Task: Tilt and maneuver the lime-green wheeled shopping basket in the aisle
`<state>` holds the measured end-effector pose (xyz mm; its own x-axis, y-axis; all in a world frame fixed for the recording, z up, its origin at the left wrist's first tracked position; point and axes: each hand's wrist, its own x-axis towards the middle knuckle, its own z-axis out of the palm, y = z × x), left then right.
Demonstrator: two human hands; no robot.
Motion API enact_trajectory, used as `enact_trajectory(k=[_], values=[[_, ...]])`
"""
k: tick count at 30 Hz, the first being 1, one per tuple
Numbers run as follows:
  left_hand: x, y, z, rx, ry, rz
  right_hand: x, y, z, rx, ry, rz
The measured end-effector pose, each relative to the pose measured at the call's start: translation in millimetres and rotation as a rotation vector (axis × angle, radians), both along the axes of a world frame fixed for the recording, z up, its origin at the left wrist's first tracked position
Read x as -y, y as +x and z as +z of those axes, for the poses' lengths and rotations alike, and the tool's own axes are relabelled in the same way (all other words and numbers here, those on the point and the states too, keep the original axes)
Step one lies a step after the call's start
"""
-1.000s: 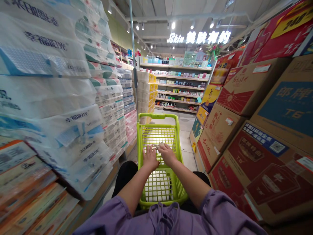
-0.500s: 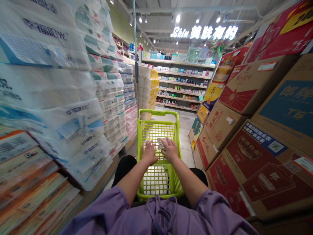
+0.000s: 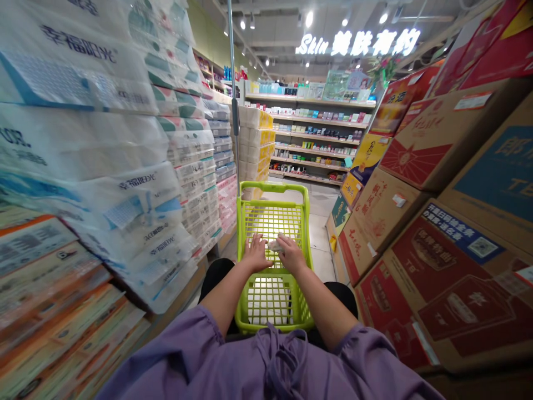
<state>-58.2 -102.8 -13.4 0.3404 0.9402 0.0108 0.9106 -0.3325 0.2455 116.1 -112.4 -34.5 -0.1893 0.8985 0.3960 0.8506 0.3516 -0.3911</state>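
A lime-green plastic shopping cart (image 3: 272,191) stands in the aisle right in front of me, with nothing visible in its basket. My left hand (image 3: 255,254) rests on the cart's handle, fingers curled over it. My right hand (image 3: 291,254) lies beside it on the same handle, closed over a small crumpled pale cloth or tissue (image 3: 275,245) that pokes out between the two hands. Purple sleeves cover my upper arms.
Wrapped packs of tissue paper (image 3: 125,166) are stacked high on the left. Brown and red cardboard cartons (image 3: 416,222) line the right side. A grey pole (image 3: 234,111) rises ahead of the cart. Shelves of small bottles (image 3: 316,144) stand at the aisle's far end under a lit sign.
The cart and I have rolled forward along the aisle; the stacks on both sides have slid back past me. Both hands have stayed on the handle.
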Motion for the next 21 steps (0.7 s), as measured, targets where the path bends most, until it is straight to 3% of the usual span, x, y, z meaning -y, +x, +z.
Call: enact_trajectory(k=[5, 9, 14, 18, 19, 21], values=[[1.0, -1.1, -1.8, 0.013, 0.006, -0.014, -0.7, -0.8, 0.8, 0.029, -0.045, -0.263], [2.3, 0.2, 0.0, -0.003, 0.012, -0.001, -1.2, 0.4, -1.5, 0.07, -0.039, -0.071], [0.2, 4.9, 6.2, -0.024, -0.014, 0.033, 0.5, -0.1, -2.1, 0.011, 0.009, -0.219], [-0.9, 6.3, 9.3, -0.031, -0.025, 0.044, 5.9, -3.3, 1.2, 0.062, 0.049, 0.068], [-0.6, 6.2, 9.5, -0.026, -0.025, 0.045, 6.9, -3.3, 2.2, 0.06, 0.06, 0.083], [0.6, 5.9, 9.7, -0.016, -0.026, 0.045, 7.8, -2.1, 3.6, 0.021, 0.063, -0.051]])
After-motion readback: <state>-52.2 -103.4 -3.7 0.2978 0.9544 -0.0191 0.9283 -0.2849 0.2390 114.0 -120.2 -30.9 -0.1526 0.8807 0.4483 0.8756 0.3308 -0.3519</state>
